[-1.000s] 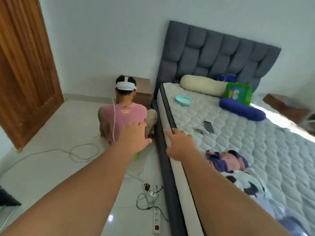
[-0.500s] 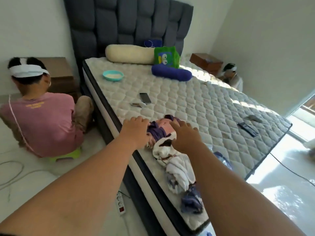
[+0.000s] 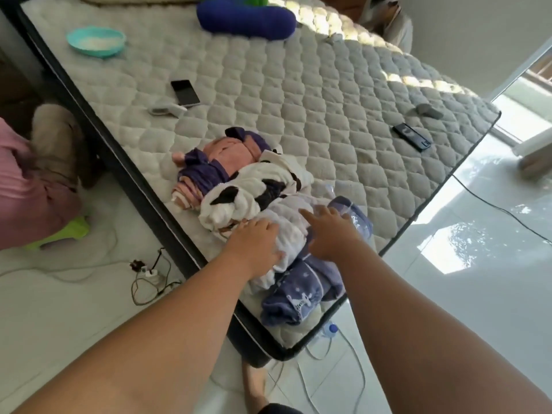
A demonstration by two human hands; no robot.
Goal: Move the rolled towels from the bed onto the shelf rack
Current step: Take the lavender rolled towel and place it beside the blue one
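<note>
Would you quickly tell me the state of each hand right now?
Left hand: open, fingers resting on the white towel.
Right hand: open, fingers touching the same towel.

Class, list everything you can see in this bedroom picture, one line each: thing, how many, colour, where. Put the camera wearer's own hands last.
towels: four, pink-purple, white with black patches, white, blue; rolled, in a row at the bed's near corner
bed: one, pale quilted top with a dark edge; fills the middle
bowl: one, teal; far left on the bed
phone: one, black; on the bed beyond the towels
pale remote: one, whitish; beside the phone
black remote: one, black; near the bed's right edge
bolster: one, dark blue; head of the bed
stool: one, green; floor, left
person: one, pink shirt; seated at the left edge
cables: several, dark; floor by the bed
left hand: one; on the white towel
right hand: one; over the white towel, fingers spread
</note>
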